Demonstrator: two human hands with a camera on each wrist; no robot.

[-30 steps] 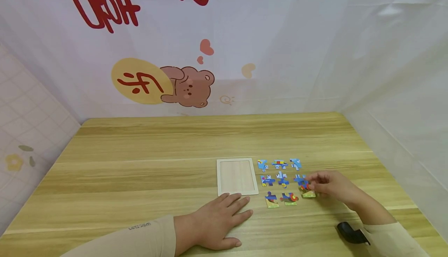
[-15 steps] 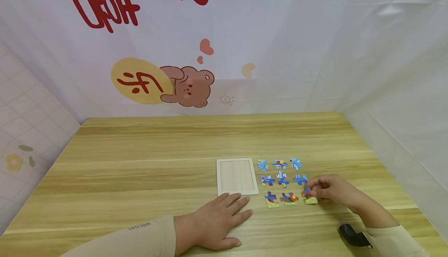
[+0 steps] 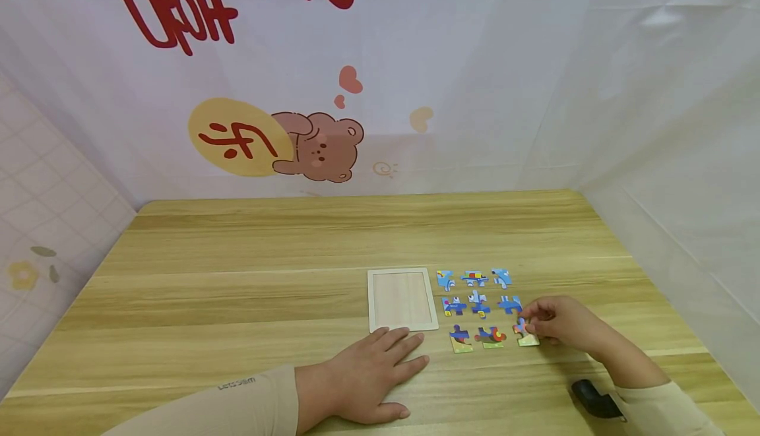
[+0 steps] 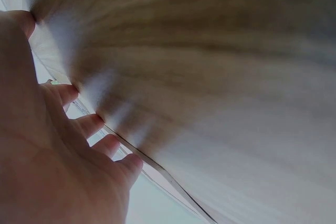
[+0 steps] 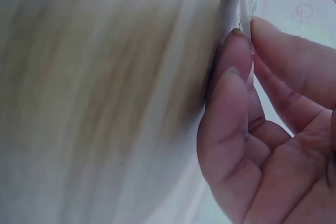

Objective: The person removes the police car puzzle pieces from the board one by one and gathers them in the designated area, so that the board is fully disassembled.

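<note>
My right hand (image 3: pixel 569 325) pinches a jigsaw puzzle piece (image 3: pixel 526 337) with a green lower edge at the near right corner of the laid-out pieces. In the right wrist view, the piece's thin edge (image 5: pixel 244 4) shows between thumb and fingertips. Flat on the table, my left hand (image 3: pixel 375 378) has its fingers spread, and its fingertips touch the near edge of a wooden puzzle tray (image 3: pixel 371 301). No pieces lie in that tray. Beside it, several puzzle pieces lie apart in three rows, among them a blue one (image 3: pixel 509 305) just beyond my right fingertips.
The wood-grain table (image 3: pixel 237 258) reaches back to a white printed cloth (image 3: pixel 505 60). A black object (image 3: pixel 596 399) sits by my right sleeve. Another cloth wall (image 3: pixel 671 225) borders the table on the right.
My right hand has brought the puzzle piece a little nearer and to the right, out from the blue piece, then tilted it slightly. My left hand stays where it was.
</note>
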